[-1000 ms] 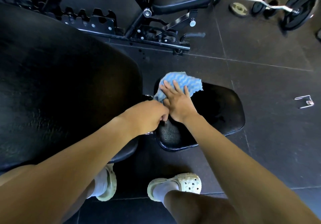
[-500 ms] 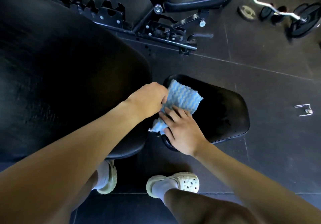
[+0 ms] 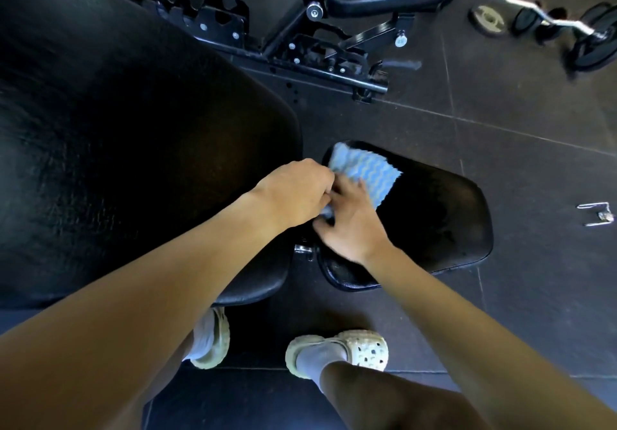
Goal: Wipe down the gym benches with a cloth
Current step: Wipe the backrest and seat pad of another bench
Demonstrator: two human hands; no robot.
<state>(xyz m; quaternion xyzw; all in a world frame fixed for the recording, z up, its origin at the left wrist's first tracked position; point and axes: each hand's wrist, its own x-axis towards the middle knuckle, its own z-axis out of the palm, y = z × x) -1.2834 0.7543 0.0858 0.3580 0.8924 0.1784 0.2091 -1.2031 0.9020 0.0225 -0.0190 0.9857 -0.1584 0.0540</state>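
The cloth (image 3: 365, 170), blue with pale wavy stripes, lay on the far left corner of the seat pad (image 3: 434, 216), spread flat over the black vinyl, with its near edge gathered up between our hands. Our right hand (image 3: 350, 226) rested palm down on the pad's left part. Its fingers lay close together and fairly straight across the cloth's near end, though blur hid the tips. Our left hand (image 3: 297, 192) came in from the pad's left side, knuckles up, its fingers curled under and gripping the bunched edge of the cloth, touching the right hand's fingers.

Just left of the seat pad sat the large backrest pad (image 3: 133, 145), a narrow gap between them, where a chrome fitting (image 3: 302, 249) showed. Nearer to us than the pad, our two pale clogs (image 3: 360, 351) stood on the dark tiled floor (image 3: 500, 129). Beyond the pad stood the black frame of another bench (image 3: 300, 59). Far right of that lay a curl bar (image 3: 521, 2) and a loose weight plate (image 3: 489, 20). Right of the seat pad, well apart, a metal clip (image 3: 597, 215) lay on the floor.
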